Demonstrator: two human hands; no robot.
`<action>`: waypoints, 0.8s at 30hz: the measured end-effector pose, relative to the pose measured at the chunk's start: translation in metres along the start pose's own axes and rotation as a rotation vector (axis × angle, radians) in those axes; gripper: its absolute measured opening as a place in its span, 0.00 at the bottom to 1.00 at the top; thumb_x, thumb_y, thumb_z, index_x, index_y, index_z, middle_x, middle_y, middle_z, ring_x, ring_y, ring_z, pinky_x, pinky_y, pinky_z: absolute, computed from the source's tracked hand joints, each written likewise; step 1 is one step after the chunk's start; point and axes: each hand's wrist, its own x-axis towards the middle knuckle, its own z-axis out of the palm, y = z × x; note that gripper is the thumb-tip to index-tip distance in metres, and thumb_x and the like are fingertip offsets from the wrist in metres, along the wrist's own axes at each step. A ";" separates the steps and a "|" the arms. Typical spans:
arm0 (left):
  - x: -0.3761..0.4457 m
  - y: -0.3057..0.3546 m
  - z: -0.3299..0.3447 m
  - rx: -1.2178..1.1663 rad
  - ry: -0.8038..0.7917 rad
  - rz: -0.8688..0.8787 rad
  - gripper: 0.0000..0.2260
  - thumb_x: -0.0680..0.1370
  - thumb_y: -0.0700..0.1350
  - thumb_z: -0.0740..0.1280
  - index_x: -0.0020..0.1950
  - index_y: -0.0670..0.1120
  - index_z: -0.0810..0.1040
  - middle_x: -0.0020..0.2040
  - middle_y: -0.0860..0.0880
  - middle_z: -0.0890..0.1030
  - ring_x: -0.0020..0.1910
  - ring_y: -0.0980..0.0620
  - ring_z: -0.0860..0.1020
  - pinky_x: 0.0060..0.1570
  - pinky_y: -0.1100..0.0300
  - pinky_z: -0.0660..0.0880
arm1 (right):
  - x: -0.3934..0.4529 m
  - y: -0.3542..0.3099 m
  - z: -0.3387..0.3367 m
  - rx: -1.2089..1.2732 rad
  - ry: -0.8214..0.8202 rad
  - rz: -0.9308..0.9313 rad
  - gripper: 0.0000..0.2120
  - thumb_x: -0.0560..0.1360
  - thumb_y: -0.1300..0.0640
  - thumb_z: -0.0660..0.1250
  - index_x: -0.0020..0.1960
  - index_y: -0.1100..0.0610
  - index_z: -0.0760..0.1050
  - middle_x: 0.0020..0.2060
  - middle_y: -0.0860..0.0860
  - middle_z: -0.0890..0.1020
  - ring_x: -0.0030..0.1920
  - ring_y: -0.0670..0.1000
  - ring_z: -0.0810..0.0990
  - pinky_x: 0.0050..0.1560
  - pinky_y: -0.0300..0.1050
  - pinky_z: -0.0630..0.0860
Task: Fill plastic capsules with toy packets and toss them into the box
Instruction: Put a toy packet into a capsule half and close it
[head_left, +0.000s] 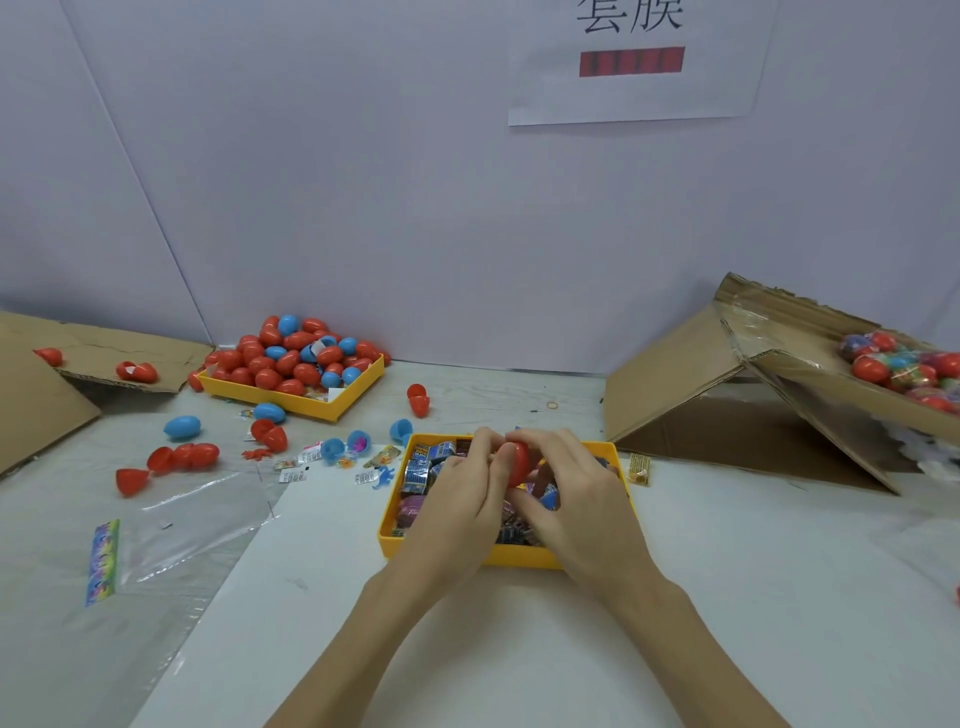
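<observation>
Above the yellow tray (390, 540) of toy packets (418, 470), the left hand (457, 499) and right hand (582, 499) both grip one red capsule (519, 460) — fingers curled round it.

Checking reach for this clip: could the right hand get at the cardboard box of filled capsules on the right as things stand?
Probably yes. The cardboard box lies tilted on the right hand's own side with its open side facing in, and nothing stands on the table between them. The hand now grips a red capsule together with the left hand.
</observation>
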 end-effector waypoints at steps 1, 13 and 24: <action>-0.001 0.001 0.000 -0.018 0.004 -0.010 0.12 0.84 0.64 0.47 0.56 0.64 0.67 0.48 0.65 0.77 0.52 0.60 0.74 0.50 0.57 0.75 | 0.000 -0.001 0.000 0.004 -0.001 -0.003 0.22 0.74 0.54 0.76 0.67 0.50 0.76 0.54 0.42 0.78 0.45 0.42 0.78 0.48 0.47 0.79; 0.000 0.013 -0.004 -0.151 0.171 0.060 0.12 0.77 0.49 0.75 0.56 0.52 0.74 0.47 0.59 0.80 0.50 0.60 0.79 0.47 0.70 0.75 | 0.006 0.005 -0.002 0.024 0.030 -0.007 0.17 0.75 0.62 0.73 0.63 0.56 0.78 0.48 0.44 0.76 0.43 0.39 0.73 0.46 0.40 0.76; 0.003 0.010 -0.009 -0.193 0.169 -0.039 0.09 0.84 0.50 0.62 0.59 0.51 0.79 0.49 0.56 0.82 0.52 0.60 0.80 0.47 0.69 0.76 | 0.004 0.005 -0.002 0.068 0.011 0.017 0.11 0.81 0.56 0.70 0.62 0.55 0.78 0.53 0.47 0.79 0.52 0.45 0.77 0.53 0.45 0.77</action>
